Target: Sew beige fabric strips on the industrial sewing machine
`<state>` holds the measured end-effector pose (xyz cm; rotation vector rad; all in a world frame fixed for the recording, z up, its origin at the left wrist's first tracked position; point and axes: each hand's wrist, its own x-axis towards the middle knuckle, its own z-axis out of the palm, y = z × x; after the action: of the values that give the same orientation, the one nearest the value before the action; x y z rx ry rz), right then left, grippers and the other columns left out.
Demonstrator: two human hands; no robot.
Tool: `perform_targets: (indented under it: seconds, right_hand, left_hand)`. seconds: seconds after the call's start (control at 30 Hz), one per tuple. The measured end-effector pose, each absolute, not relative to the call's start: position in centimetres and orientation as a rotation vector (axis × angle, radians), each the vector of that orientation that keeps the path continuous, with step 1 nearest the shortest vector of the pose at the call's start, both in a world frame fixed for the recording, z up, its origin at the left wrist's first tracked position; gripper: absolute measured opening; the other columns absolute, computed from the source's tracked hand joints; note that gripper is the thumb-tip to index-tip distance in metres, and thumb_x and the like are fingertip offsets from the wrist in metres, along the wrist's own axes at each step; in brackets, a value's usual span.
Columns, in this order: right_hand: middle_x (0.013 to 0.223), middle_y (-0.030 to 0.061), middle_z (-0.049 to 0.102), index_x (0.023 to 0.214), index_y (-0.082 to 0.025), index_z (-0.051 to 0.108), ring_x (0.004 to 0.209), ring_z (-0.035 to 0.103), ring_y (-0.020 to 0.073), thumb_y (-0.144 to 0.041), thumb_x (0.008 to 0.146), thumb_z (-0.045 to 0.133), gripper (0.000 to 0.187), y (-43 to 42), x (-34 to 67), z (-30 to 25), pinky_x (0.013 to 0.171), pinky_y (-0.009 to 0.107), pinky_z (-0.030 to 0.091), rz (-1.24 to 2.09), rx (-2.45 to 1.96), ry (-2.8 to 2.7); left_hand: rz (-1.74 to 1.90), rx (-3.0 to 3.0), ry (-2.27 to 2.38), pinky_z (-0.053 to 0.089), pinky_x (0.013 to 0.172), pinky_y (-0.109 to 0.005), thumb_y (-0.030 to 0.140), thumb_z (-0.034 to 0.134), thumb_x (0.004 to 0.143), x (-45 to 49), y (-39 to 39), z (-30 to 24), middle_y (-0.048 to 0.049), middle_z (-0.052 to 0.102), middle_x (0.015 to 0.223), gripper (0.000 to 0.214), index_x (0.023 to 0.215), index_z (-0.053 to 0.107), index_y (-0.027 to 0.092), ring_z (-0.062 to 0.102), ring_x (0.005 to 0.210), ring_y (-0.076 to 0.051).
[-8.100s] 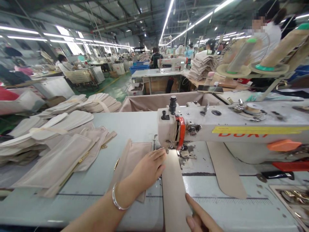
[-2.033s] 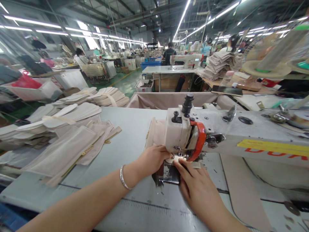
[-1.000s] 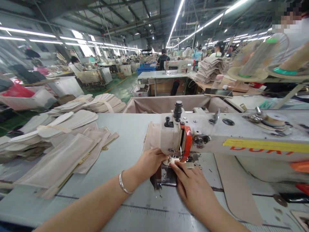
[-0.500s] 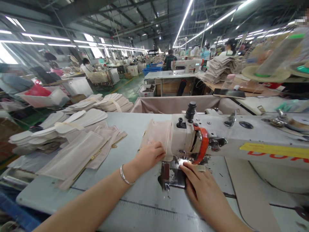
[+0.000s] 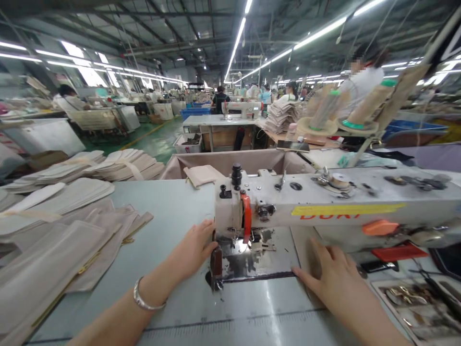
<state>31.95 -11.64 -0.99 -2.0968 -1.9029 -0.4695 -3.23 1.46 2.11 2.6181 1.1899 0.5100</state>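
My left hand point(image 5: 194, 250) rests with its fingers stretched out on the table, just left of the sewing machine's head point(image 5: 230, 206); nothing shows in it. My right hand point(image 5: 333, 276) is spread over a flat beige panel point(image 5: 304, 245) lying right of the needle plate point(image 5: 239, 262), its thumb and fingers apart. Behind the machine head, a pale pink fabric piece point(image 5: 203, 176) lies at the table's back edge, partly hidden by the machine. No fabric shows under the lit needle area.
Pink fabric pieces with zippers point(image 5: 82, 250) and tied stacks of panels point(image 5: 122, 163) lie at left. A fabric-lined bin point(image 5: 248, 157) stands behind the table. At right are a tray of metal parts point(image 5: 406, 307) and thread cones point(image 5: 370, 103); other people work beyond.
The pink fabric piece has gone from beside the needle to the table's back edge. My right hand has moved from the needle to the beige panel. The view has turned right.
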Motion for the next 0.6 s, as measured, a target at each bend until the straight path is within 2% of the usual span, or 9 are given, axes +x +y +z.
perform_targets:
  seconds: [0.1, 0.23, 0.33, 0.5, 0.6]
  right_hand:
    - [0.104, 0.0157, 0.054, 0.140, -0.009, 0.041, 0.090, 0.058, 0.0337, -0.054, 0.086, 0.057, 0.072, -11.4, 32.0, -1.6, 0.081, 0.045, 0.049, -0.356, -2.251, -1.871]
    - [0.109, 0.0191, 0.054, 0.143, -0.008, 0.037, 0.097, 0.057, 0.0390, -0.061, 0.082, 0.058, 0.084, -11.0, 32.8, -2.0, 0.086, 0.048, 0.046, -0.382, -2.314, -1.812]
    - [0.114, 0.0219, 0.055, 0.142, -0.007, 0.039, 0.100, 0.057, 0.0394, -0.064, 0.081, 0.059, 0.086, -10.9, 34.3, -2.6, 0.086, 0.048, 0.047, -0.334, -2.287, -1.768]
    - [0.109, 0.0215, 0.059, 0.125, -0.008, 0.053, 0.099, 0.059, 0.0409, -0.064, 0.079, 0.062, 0.073, -10.8, 35.4, -2.7, 0.088, 0.052, 0.048, -0.260, -2.258, -1.720]
    - [0.117, 0.0230, 0.059, 0.130, -0.007, 0.049, 0.104, 0.060, 0.0397, -0.058, 0.081, 0.060, 0.071, -11.5, 34.9, -1.9, 0.089, 0.051, 0.050, -0.131, -2.161, -1.640]
  left_hand:
    - [0.442, 2.601, 1.231, 0.042, 0.106, -0.050, 0.025, 0.051, 0.094, -3.1, 0.5, 1.6, -0.0114, 0.058, 0.130, 0.026, 0.118, 0.062, 0.021, 0.054, 0.120, -0.029]
    - [0.480, 2.618, 1.297, 0.030, 0.114, -0.057, 0.024, 0.045, 0.096, -3.1, 0.3, 0.4, -0.0116, 0.057, 0.133, 0.028, 0.120, 0.060, 0.021, 0.050, 0.126, -0.030]
    - [0.520, 2.650, 1.291, 0.033, 0.112, -0.058, 0.023, 0.044, 0.097, -3.0, 0.3, 0.0, -0.0123, 0.058, 0.130, 0.026, 0.117, 0.061, 0.020, 0.052, 0.123, -0.031]
    - [0.603, 2.682, 1.288, 0.040, 0.107, -0.056, 0.021, 0.045, 0.096, -2.9, 0.3, -0.2, -0.0133, 0.057, 0.129, 0.024, 0.114, 0.061, 0.019, 0.052, 0.122, -0.031]
    - [0.595, 2.682, 1.288, 0.038, 0.108, -0.057, 0.020, 0.045, 0.097, -3.0, 0.3, -0.3, -0.0134, 0.055, 0.133, 0.025, 0.118, 0.059, 0.018, 0.050, 0.124, -0.030]
